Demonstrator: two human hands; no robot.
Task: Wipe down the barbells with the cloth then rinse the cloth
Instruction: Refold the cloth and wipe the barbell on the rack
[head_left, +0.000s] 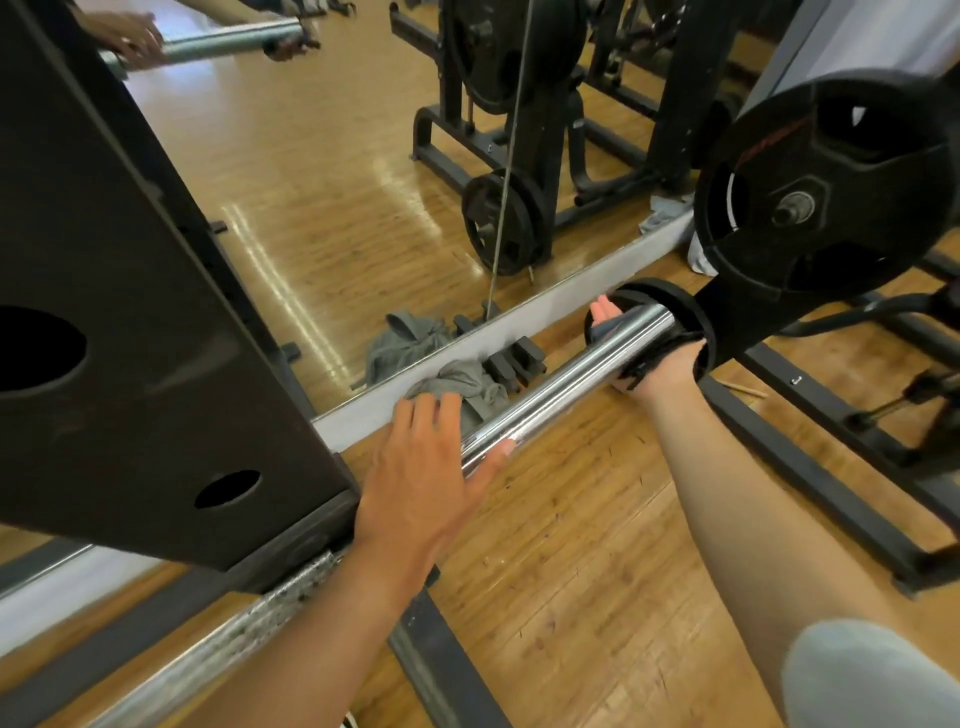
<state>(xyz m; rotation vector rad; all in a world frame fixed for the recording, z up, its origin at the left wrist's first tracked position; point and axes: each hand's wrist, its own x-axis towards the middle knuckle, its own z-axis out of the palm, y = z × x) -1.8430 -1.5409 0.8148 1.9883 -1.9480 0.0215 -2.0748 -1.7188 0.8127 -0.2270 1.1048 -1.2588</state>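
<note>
A chrome barbell sleeve runs from lower left to upper right, ending at a small black plate. My left hand rests on the near part of the sleeve, fingers straight across it and thumb along its near side. My right hand reaches under the sleeve's far end, holding a dark cloth wrapped round the bar, with fingertips showing on the far side. The rougher, speckled part of the bar continues toward the lower left.
A grey rag lies bunched on the wooden floor against the mirror's base. A black rack upright stands at left. A large black weight plate hangs at upper right, with machine frame rails on the floor.
</note>
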